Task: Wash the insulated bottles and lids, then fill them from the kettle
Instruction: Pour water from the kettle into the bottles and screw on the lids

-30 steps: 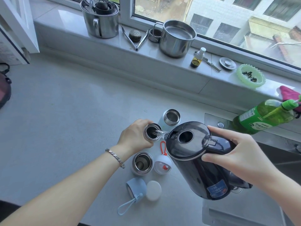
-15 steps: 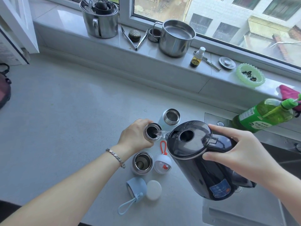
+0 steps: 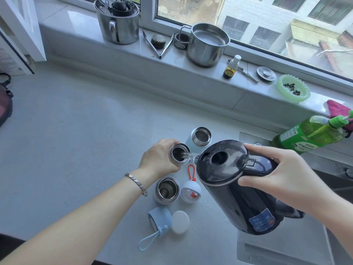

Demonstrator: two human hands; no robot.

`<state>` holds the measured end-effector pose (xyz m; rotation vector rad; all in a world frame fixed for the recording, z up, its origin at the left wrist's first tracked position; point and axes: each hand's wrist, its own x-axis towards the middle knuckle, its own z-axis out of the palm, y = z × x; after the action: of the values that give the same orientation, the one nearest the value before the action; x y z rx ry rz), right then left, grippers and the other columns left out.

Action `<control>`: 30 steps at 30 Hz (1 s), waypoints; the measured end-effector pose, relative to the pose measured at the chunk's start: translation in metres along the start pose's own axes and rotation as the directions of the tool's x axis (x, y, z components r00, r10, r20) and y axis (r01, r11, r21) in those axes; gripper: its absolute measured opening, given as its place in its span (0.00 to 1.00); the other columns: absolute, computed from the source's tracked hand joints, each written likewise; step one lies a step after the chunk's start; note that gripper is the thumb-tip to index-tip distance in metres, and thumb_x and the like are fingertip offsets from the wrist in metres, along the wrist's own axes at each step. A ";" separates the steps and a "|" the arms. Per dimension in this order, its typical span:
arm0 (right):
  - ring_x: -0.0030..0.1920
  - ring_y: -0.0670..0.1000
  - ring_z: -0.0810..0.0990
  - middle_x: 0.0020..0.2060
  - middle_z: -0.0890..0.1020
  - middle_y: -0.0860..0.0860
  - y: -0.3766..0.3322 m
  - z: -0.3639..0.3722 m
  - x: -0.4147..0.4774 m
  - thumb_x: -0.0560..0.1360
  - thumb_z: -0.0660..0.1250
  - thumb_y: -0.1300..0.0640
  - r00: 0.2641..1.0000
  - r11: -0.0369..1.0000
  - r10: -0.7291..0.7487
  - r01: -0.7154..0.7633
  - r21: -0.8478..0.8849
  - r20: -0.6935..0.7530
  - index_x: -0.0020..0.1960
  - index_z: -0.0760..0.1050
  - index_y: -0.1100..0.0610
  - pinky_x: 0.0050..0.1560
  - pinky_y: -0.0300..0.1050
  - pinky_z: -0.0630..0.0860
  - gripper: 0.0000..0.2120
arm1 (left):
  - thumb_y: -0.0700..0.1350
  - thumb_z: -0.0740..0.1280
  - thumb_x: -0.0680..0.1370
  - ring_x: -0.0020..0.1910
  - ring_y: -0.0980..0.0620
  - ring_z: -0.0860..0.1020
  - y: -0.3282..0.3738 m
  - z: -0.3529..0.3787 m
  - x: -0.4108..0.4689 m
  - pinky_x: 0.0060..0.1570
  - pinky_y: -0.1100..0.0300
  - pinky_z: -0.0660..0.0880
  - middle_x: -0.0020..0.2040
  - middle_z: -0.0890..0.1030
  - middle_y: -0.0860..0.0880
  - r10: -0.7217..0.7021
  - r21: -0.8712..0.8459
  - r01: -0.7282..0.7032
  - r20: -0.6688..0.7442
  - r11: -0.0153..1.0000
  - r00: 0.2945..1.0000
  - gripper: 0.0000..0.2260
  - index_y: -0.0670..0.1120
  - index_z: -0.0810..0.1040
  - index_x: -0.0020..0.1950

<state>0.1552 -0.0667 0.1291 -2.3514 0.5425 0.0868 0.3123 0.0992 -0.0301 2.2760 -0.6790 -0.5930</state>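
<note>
Three open steel-rimmed insulated bottles stand on the grey counter. My left hand [image 3: 157, 159] grips the middle bottle [image 3: 179, 154]. My right hand [image 3: 282, 175] holds the handle of a black kettle [image 3: 235, 186], tilted left, and a clear stream of water runs from its spout into that bottle. Another bottle [image 3: 201, 136] stands just behind, a third bottle [image 3: 167, 190] just in front. Three lids lie near the front: a white lid with an orange loop [image 3: 191, 192], a blue lid with a strap [image 3: 160, 219], and a plain white lid [image 3: 180, 222].
A green soap bottle [image 3: 309, 133] lies at the right by the sink edge [image 3: 248, 136]. The windowsill holds steel pots [image 3: 207, 44], tongs [image 3: 158, 46], a small spray bottle [image 3: 231, 67] and a green dish [image 3: 293, 90]. A dark bag [image 3: 4, 104] sits at the far left.
The kettle has tipped a little further and the pour goes on. My left hand and the bottles have stayed in place.
</note>
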 end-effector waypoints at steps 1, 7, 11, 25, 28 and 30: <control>0.47 0.31 0.78 0.41 0.79 0.26 -0.001 0.000 0.000 0.57 0.78 0.57 1.000 1.000 -0.015 0.015 -0.009 0.002 0.42 0.73 0.23 0.51 0.35 0.73 0.31 | 0.45 0.74 0.63 0.56 0.52 0.75 0.000 0.000 0.000 0.53 0.54 0.73 0.57 0.76 0.55 0.000 0.001 0.000 0.000 1.000 1.000 0.25 0.56 0.74 0.59; 0.46 0.29 0.77 0.39 0.77 0.23 -0.006 -0.002 0.001 0.57 0.78 0.57 0.999 0.999 -0.044 0.044 -0.030 0.012 0.39 0.68 0.19 0.46 0.29 0.70 0.34 | 0.46 0.74 0.64 0.56 0.53 0.75 -0.001 0.000 0.000 0.52 0.56 0.73 0.57 0.76 0.56 0.002 0.012 -0.002 0.002 1.000 1.000 0.25 0.56 0.74 0.59; 0.45 0.31 0.78 0.39 0.78 0.25 -0.008 -0.003 0.003 0.57 0.78 0.56 0.999 0.998 -0.052 0.052 -0.038 0.016 0.40 0.68 0.19 0.47 0.33 0.71 0.34 | 0.46 0.74 0.64 0.56 0.53 0.75 0.000 -0.001 0.000 0.51 0.57 0.73 0.57 0.76 0.56 -0.003 0.019 0.002 0.002 1.000 1.000 0.25 0.57 0.73 0.59; 0.48 0.32 0.76 0.38 0.73 0.19 -0.015 -0.002 0.007 0.56 0.77 0.52 0.994 0.988 -0.107 0.108 -0.108 0.016 0.37 0.64 0.16 0.47 0.32 0.69 0.33 | 0.46 0.73 0.65 0.56 0.52 0.75 0.000 -0.002 0.000 0.50 0.58 0.73 0.56 0.76 0.55 0.006 0.027 -0.006 -0.002 1.000 1.000 0.24 0.56 0.74 0.59; 0.48 0.32 0.76 0.38 0.73 0.18 -0.015 -0.002 0.008 0.55 0.76 0.51 0.994 0.987 -0.111 0.113 -0.111 0.022 0.37 0.64 0.16 0.46 0.31 0.70 0.32 | 0.46 0.73 0.65 0.56 0.53 0.75 0.000 -0.002 0.000 0.50 0.59 0.73 0.56 0.76 0.55 0.005 0.027 -0.005 -0.005 1.000 1.000 0.24 0.56 0.73 0.59; 0.48 0.31 0.75 0.36 0.73 0.19 -0.015 -0.002 0.008 0.56 0.76 0.51 0.993 0.987 -0.118 0.120 -0.109 0.025 0.36 0.64 0.16 0.44 0.28 0.70 0.32 | 0.46 0.73 0.65 0.56 0.53 0.75 0.000 -0.001 0.000 0.50 0.59 0.73 0.56 0.76 0.55 0.008 0.033 -0.008 -0.003 0.999 1.000 0.24 0.56 0.73 0.59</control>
<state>0.1685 -0.0614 0.1387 -2.4826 0.3965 0.0849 0.3130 0.0997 -0.0289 2.3036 -0.7008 -0.5788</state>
